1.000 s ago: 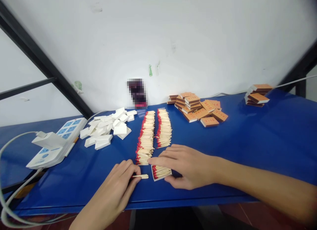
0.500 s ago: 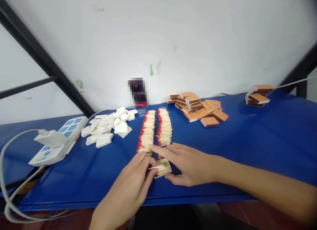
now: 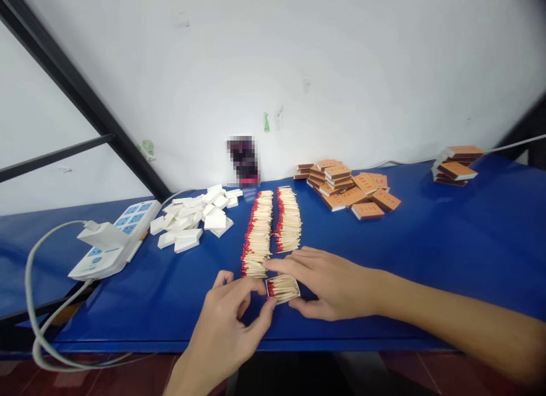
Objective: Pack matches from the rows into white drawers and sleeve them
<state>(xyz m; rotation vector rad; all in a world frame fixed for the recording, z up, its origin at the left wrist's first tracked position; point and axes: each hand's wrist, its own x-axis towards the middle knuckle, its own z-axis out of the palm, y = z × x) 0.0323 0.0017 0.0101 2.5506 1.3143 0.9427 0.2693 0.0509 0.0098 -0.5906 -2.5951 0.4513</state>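
Observation:
A small white matchbox tray point(image 3: 294, 298) holds matches point(image 3: 283, 288) lying side by side, their red heads at its left end. My right hand point(image 3: 326, 285) grips the tray from the right, thumb at the near side and fingers at the far side. Its index fingertip reaches the near end of a long row of matches point(image 3: 258, 231). At the tray's left end is my left hand point(image 3: 230, 316), thumb and index finger apart, the thumb touching the corner by the match heads. Beyond the right hand lies a second row of matches point(image 3: 289, 222).
White empty trays point(image 3: 187, 238) lie heaped at the left, beside a power strip point(image 3: 115, 239) with a plugged-in adapter and cables. Orange matchbox sleeves point(image 3: 367, 210) are piled at the back right. Another stack of matchboxes point(image 3: 458, 170) stands farther right on the blue table point(image 3: 426, 259).
My left thumb and index finger have spread apart after pinching matches over the tray. Those matches now lie level inside it. The view has shifted slightly left.

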